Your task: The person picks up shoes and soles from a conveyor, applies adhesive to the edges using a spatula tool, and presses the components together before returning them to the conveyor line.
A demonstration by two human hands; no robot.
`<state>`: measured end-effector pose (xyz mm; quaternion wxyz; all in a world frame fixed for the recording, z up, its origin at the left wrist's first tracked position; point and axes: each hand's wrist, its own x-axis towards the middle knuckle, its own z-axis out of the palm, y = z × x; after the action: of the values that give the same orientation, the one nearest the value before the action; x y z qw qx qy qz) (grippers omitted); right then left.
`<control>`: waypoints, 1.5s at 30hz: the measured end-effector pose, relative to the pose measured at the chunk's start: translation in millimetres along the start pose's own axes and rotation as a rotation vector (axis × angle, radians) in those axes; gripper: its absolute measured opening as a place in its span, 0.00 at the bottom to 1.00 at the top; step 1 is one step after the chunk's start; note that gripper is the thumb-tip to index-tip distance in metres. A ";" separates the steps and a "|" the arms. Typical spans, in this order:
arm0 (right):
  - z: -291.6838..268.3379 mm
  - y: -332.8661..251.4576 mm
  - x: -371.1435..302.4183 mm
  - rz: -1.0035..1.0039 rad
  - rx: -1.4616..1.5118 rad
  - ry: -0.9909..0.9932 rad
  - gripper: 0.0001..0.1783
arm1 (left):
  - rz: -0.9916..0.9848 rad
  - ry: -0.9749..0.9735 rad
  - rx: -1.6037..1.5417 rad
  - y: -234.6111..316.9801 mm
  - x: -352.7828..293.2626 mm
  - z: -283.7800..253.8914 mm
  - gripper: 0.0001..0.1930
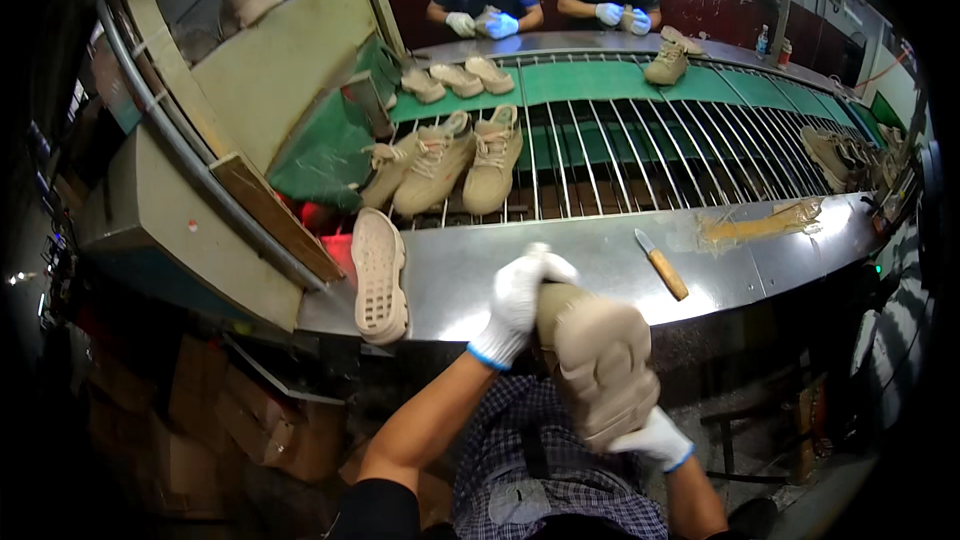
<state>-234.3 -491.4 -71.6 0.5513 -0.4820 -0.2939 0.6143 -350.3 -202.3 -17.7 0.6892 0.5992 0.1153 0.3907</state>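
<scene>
A tan shoe (605, 355) is held up over my lap, its moulded sole turned toward me. My left hand (522, 295), in a white knit glove with a blue cuff, grips it at the upper left end. Around its lower right end closes my right hand (655, 438), gloved the same way; the fingers behind the shoe are partly hidden. Left of my hands, a loose beige sole (379, 280) with a grid of hollows lies on the metal bench edge (450, 270). A knife (662, 265) with a wooden handle rests on the bench to the right.
Beyond the bench runs a rack of metal bars (600, 155) with a green belt (570, 83). Tan laced shoes (432, 168) and loose soles (462, 78) stand at its left; another shoe (668, 62) is farther back. Two people work across the line. A metal pipe (215, 165) borders the left.
</scene>
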 end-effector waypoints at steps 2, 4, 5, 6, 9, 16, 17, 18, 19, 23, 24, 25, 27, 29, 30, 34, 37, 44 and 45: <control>-12.5 77.9 2.9 0.075 -0.553 0.059 0.70 | -0.173 -0.200 -0.154 -30.8 -8.9 10.3 0.22; -3.1 87.9 0.3 0.104 -0.502 0.005 0.71 | -0.304 -0.273 -0.130 -53.2 -26.0 11.7 0.20; 0.3 78.2 -1.7 0.070 -0.334 0.032 0.72 | -0.306 -0.286 -0.172 -70.6 -33.1 6.1 0.19; 0.6 62.3 -2.4 -0.041 -0.491 0.082 0.72 | -0.328 -0.246 -0.157 -74.6 -30.0 0.7 0.20; -1.5 -5.7 21.7 -0.377 -0.582 0.161 0.73 | -0.204 -0.258 -0.051 -96.2 -17.5 -14.6 0.17; 28.0 -82.1 26.5 -0.499 -0.863 0.032 0.54 | 0.036 -0.334 0.659 2.9 -106.9 14.1 0.24; 37.6 -77.3 10.2 -0.677 -0.993 0.003 0.47 | 0.166 -0.451 0.753 33.2 -126.9 13.3 0.31; 40.3 -48.2 -10.5 -0.628 -0.908 -0.038 0.41 | 0.166 -0.470 0.603 37.9 -154.3 11.7 0.38; 39.2 -27.2 -23.6 -0.580 -0.824 -0.068 0.36 | 0.070 -0.485 0.491 36.8 -174.7 14.4 0.42; 22.8 -45.7 14.2 -0.663 -0.718 0.027 0.37 | 0.039 -0.387 0.501 24.0 -155.7 24.9 0.43; 14.4 -58.8 24.8 -0.588 -0.799 0.033 0.41 | -0.040 -0.326 0.553 20.6 -153.4 23.6 0.42; 11.1 -63.5 32.1 -0.605 -0.843 0.025 0.43 | -0.120 -0.267 0.601 18.9 -148.4 23.2 0.41; 14.2 -66.1 35.9 -0.590 -0.777 0.030 0.42 | -0.056 -0.206 0.602 21.6 -144.1 29.2 0.38; 10.7 -71.5 38.6 -0.644 -0.819 0.019 0.42 | -0.004 -0.182 0.584 19.4 -140.8 37.1 0.37; 9.1 -70.1 38.6 -0.657 -0.832 0.018 0.42 | 0.051 -0.178 0.625 20.9 -135.6 40.6 0.37; 2.2 -72.5 57.5 -0.703 -0.835 0.014 0.42 | 0.069 -0.179 0.570 5.7 -128.0 30.0 0.39; -1.0 -73.4 66.5 -0.620 -0.734 -0.002 0.42 | 0.012 -0.227 0.528 4.0 -118.8 20.9 0.38; -8.8 -74.8 78.5 -0.485 -0.731 -0.044 0.42 | -0.089 -0.221 0.323 -8.0 -106.5 11.0 0.32; -12.2 -76.3 82.7 -0.470 -0.745 -0.059 0.42 | -0.103 -0.214 0.317 -8.7 -106.2 10.9 0.31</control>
<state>-187.1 -397.3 -30.1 0.4560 -0.5502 -0.6126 0.3376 -410.9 -282.0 -55.7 0.6138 0.7315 0.1320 0.2661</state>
